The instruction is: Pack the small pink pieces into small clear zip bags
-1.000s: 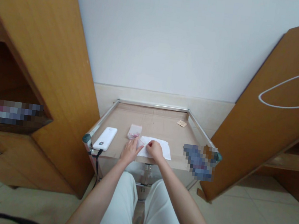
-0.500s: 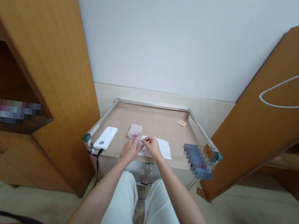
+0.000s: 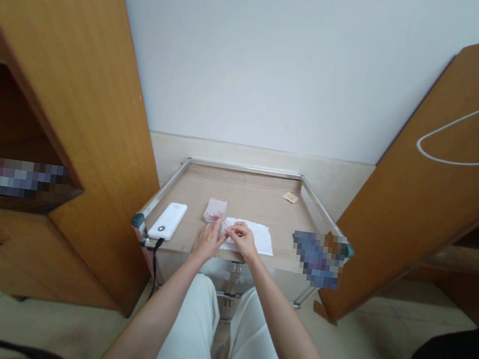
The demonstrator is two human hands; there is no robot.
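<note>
**Hands at a metal-framed trolley, viewed from above.** The left hand (image 3: 208,241) is partly open, its fingers loosely extended, with the fingertips (image 3: 218,228) at the near end of a clear plastic packet (image 3: 215,210) holding pink contents. The right hand (image 3: 242,242) is curled, thumb and forefinger pinched together over the left part of a white paper sheet (image 3: 253,238); whatever lies between them is too small to tell. The hands are just beside each other near the trolley's (image 3: 245,169) near edge, on its cardboard liner (image 3: 258,202). To the left lies a white power bank (image 3: 167,220) with a black cable (image 3: 155,257); a small tan card (image 3: 290,197) lies far right. Open wooden cabinet doors (image 3: 441,188) flank the trolley.
</note>
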